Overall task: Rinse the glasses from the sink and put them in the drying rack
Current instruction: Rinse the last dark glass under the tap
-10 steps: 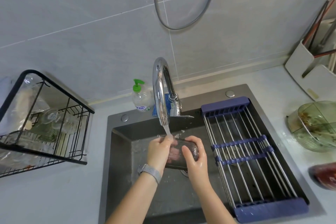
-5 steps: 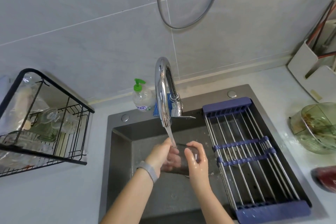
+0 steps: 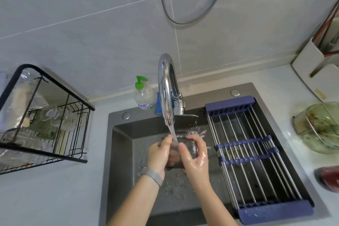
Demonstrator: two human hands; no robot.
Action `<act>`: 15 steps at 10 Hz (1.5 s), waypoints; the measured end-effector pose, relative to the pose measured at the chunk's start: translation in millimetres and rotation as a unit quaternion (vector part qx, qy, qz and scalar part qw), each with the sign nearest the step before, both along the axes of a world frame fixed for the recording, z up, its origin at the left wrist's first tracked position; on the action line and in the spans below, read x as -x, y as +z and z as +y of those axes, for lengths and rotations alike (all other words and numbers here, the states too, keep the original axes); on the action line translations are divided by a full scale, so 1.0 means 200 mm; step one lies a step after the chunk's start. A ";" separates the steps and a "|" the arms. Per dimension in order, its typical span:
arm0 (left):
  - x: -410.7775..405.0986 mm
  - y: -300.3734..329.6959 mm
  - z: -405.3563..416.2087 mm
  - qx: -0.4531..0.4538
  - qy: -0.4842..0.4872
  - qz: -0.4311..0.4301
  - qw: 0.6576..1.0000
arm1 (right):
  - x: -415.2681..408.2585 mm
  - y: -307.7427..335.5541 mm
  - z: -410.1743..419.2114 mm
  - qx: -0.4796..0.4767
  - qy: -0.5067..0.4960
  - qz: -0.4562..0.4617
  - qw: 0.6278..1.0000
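From the head camera, I look down into the dark sink (image 3: 119,152) with the tap (image 3: 166,86) running. My left hand (image 3: 159,156) and right hand (image 3: 195,156) both curl their fingers round one clear glass (image 3: 190,147), holding it over the basin right under the stream (image 3: 173,134), which strikes near its rim and splashes outward. I judge this the rinsing step, well in hand. The black drying rack (image 3: 45,115) stands on the counter to my left, well apart from the sink, with glassware already in it. Next I should tip the water out, keep a firm grip on the wet glass, and carry it left to that rack.
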State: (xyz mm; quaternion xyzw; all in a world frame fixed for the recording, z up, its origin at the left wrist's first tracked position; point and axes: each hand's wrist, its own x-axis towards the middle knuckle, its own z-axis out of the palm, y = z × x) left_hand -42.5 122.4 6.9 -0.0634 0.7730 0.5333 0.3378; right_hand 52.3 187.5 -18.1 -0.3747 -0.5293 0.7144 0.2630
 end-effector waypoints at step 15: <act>0.09 0.10 -0.13 0.120 -0.393 0.527 0.745 | 0.12 0.07 0.17 -0.152 0.228 -0.104 0.956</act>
